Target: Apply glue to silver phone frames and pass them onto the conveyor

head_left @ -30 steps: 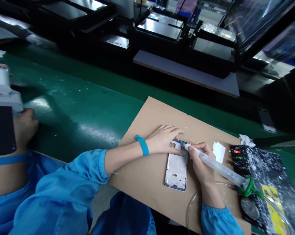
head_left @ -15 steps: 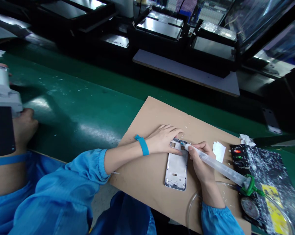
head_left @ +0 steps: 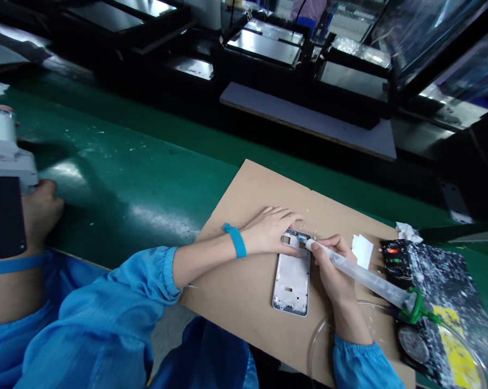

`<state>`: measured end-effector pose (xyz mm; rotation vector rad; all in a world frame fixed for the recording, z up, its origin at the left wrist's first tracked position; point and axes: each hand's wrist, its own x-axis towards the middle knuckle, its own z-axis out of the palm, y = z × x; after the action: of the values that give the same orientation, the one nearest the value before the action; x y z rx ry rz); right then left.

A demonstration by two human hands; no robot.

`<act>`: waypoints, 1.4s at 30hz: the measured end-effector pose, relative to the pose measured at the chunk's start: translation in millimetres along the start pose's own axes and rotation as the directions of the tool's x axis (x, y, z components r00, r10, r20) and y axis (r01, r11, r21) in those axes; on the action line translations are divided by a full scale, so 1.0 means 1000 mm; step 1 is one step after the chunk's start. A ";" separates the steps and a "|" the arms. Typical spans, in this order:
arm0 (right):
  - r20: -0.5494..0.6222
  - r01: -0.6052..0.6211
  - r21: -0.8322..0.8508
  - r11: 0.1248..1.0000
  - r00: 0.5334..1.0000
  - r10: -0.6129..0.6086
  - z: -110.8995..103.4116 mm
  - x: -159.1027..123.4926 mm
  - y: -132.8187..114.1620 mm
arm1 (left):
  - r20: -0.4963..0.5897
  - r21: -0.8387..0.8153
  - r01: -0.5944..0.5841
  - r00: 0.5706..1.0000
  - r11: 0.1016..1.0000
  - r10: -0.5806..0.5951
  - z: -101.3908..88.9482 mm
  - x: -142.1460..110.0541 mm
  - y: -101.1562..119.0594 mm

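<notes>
A silver phone frame lies flat on a brown board, its upper end partly under my fingers. My left hand grips that upper end, thumb across the inner face and fingers along the far edge. In my right hand is a translucent glue syringe, held like a pen and slanting down to the left. Its blue tip touches or hovers just over the frame's top part; I cannot tell which. A green cap with a hose closes the syringe's back end.
Right of the board stands a stained black dispenser box with lit displays and a gauge. A white paper piece lies near my right hand. At left, a co-worker's hand is by a white device. Black fixtures line the back.
Both hands and the phone frame stay nearly in place. The syringe tip has shifted very slightly over the frame's upper end.
</notes>
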<state>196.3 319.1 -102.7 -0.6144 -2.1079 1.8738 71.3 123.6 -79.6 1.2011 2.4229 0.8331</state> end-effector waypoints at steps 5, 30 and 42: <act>-0.008 0.003 -0.006 1.000 1.000 -0.003 0.001 0.000 -0.002 | 0.002 0.003 0.001 1.000 1.000 -0.001 0.000 0.000 0.000; -0.005 -0.009 -0.024 1.000 1.000 0.009 0.004 -0.002 -0.007 | -0.013 -0.009 -0.006 1.000 1.000 0.006 0.001 0.000 0.000; 0.052 -0.012 -0.039 0.999 0.999 0.014 -0.002 0.002 0.000 | -0.015 -0.023 -0.002 1.000 1.000 0.002 -0.001 -0.001 0.001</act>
<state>195.3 321.4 -102.4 -0.5948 -2.1826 1.8799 72.3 122.8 -78.5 1.1929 2.4177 0.8711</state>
